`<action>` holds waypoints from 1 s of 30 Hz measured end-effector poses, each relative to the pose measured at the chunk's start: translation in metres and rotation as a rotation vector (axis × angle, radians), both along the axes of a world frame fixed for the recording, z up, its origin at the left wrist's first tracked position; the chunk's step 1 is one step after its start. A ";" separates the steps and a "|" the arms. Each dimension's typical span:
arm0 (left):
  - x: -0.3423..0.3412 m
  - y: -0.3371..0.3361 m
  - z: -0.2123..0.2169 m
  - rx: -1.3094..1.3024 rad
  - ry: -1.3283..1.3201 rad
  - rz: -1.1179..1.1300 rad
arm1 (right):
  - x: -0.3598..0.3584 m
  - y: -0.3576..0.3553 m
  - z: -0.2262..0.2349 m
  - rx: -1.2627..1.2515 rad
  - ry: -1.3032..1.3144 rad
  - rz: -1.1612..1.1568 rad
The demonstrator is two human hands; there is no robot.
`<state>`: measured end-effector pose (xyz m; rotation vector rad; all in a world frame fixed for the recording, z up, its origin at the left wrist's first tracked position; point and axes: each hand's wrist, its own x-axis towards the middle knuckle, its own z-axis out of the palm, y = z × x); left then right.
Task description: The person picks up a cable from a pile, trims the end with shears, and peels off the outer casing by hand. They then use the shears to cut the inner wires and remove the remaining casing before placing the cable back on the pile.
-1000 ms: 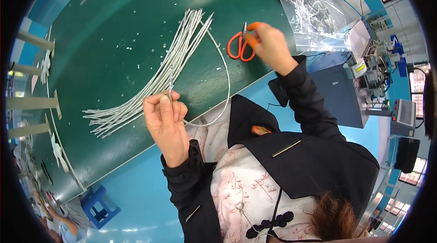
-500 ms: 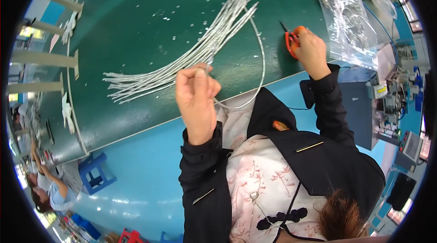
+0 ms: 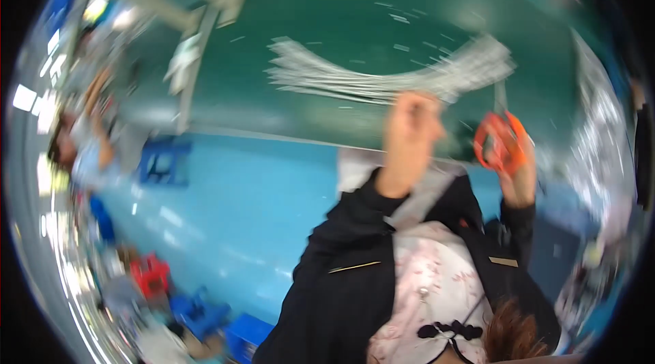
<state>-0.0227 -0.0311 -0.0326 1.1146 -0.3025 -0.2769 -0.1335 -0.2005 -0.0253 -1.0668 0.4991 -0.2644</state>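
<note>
The whole picture is smeared by motion. A bundle of long white cables [image 3: 382,77] lies across the dark green table [image 3: 327,9]. My left hand [image 3: 409,132] is raised at the table's near edge, just below the bundle, fingers closed in a pinch. The thin white cable it holds is lost in the blur. My right hand [image 3: 522,173] is to its right, gripping orange-handled scissors [image 3: 498,142] whose blades point up toward the right end of the bundle.
A clear plastic bag [image 3: 600,132] lies at the table's right end. Left of the table are a blue stool [image 3: 164,159] and another person [image 3: 82,146] on the blue floor [image 3: 239,207]. Red and blue stools [image 3: 153,275] stand at lower left.
The view has swung sharply and blurred. My right hand with the scissors has come off the table and closer to my left hand, which stays pinched and raised.
</note>
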 end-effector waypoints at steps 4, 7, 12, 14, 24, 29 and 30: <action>0.002 0.003 -0.002 -0.007 0.062 0.033 | -0.010 0.003 -0.016 0.158 -0.025 0.012; 0.000 0.008 0.001 -0.178 0.075 0.049 | -0.004 0.009 -0.012 0.159 -0.106 0.105; 0.007 0.015 0.005 -0.193 0.077 0.064 | 0.007 0.022 -0.003 0.224 -0.225 0.090; 0.010 0.016 0.008 -0.187 0.094 0.048 | 0.009 0.022 -0.003 0.202 -0.225 0.116; 0.014 0.016 0.012 -0.190 0.111 0.095 | 0.016 0.028 0.002 -0.262 -0.038 0.190; 0.011 0.017 0.012 -0.206 0.114 0.069 | 0.017 0.033 0.004 -0.087 -0.107 0.189; 0.011 0.018 0.013 -0.201 0.109 0.073 | 0.017 0.031 0.003 -0.141 -0.110 0.255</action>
